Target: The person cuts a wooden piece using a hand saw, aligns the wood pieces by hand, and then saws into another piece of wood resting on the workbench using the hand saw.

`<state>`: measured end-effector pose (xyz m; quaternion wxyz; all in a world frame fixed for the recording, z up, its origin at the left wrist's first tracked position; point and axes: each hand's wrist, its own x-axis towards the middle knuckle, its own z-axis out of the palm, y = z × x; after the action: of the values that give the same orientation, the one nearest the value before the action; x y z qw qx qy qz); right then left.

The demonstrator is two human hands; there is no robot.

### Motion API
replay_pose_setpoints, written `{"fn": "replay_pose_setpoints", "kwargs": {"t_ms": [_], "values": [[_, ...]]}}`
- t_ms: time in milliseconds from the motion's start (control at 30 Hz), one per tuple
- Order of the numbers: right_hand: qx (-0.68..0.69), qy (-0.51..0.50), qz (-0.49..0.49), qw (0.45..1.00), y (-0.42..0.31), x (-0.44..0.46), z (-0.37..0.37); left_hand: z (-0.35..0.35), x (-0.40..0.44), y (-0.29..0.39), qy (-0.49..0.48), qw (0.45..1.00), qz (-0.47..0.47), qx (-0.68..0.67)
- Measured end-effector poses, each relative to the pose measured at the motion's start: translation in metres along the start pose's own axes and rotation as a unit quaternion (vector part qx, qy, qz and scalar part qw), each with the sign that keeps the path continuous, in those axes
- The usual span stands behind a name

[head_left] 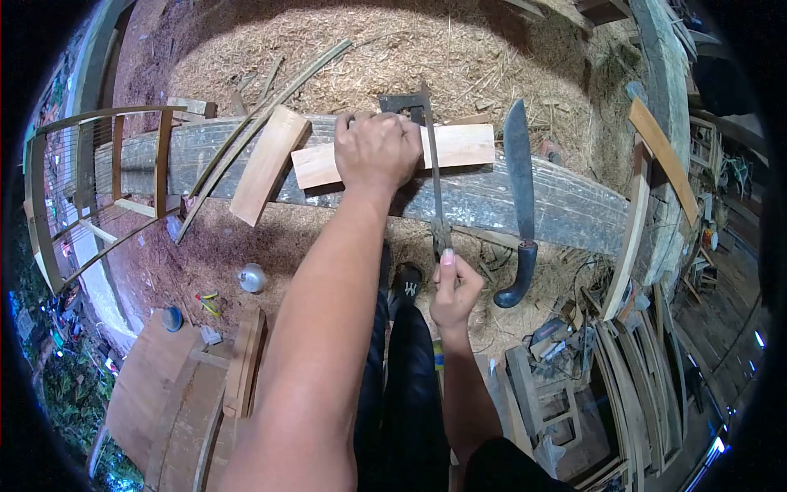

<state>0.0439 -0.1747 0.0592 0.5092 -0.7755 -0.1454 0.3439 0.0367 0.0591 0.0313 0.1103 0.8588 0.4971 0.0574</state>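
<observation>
My left hand (pixel 379 152) presses down on a pale wooden block (pixel 467 146), its fingers curled over the far edge. The block lies crosswise on a weathered plank bench (pixel 566 209). In my right hand (pixel 456 291) is the near end of a saw (pixel 434 156), its long narrow blade seen nearly edge-on. The blade crosses the block just right of my left hand and points away from me. To the right, a machete (pixel 518 168) with a black handle rests across the bench. A second pale block (pixel 270 164) lies at a slant on the left.
Thin wooden strips (pixel 270 115) lie across the bench's left part, near a wooden frame strung with wires (pixel 162 164). Shavings (pixel 328 70) cover the ground. A light bulb (pixel 252 278) and yellow-handled pliers (pixel 209 304) lie below. Curved slats (pixel 635 385) stand at lower right.
</observation>
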Motion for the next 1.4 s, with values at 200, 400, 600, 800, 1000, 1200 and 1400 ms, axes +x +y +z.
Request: {"fn": "replay_pose_setpoints", "kwargs": {"t_ms": [200, 400, 600, 800, 1000, 1200, 1400], "values": [[0.025, 0.023, 0.059, 0.998, 0.0, -0.042, -0.016, 0.004, -0.002, -0.001, 0.039, 0.999, -0.004, 0.005], [-0.005, 0.001, 0.005, 1.0, -0.011, 0.001, -0.002, -0.002, 0.001, -0.001, -0.005, 1.0, -0.003, 0.005], [-0.041, -0.002, 0.024, 0.999, -0.01, -0.02, -0.015, 0.004, -0.005, -0.004, 0.014, 1.0, 0.004, -0.014], [-0.031, -0.009, 0.019, 0.999, -0.004, -0.013, -0.014, 0.004, -0.003, -0.002, -0.003, 1.0, -0.001, 0.001], [-0.04, -0.003, 0.031, 0.999, -0.02, -0.002, -0.01, 0.002, -0.001, 0.0, 0.002, 1.0, -0.002, -0.016], [-0.025, -0.007, 0.033, 0.999, -0.011, -0.024, -0.019, 0.001, 0.0, 0.001, 0.008, 1.0, 0.002, -0.008], [-0.059, -0.007, -0.003, 0.998, -0.035, 0.015, -0.002, 0.001, 0.001, 0.0, -0.001, 1.0, 0.006, -0.007]]}}
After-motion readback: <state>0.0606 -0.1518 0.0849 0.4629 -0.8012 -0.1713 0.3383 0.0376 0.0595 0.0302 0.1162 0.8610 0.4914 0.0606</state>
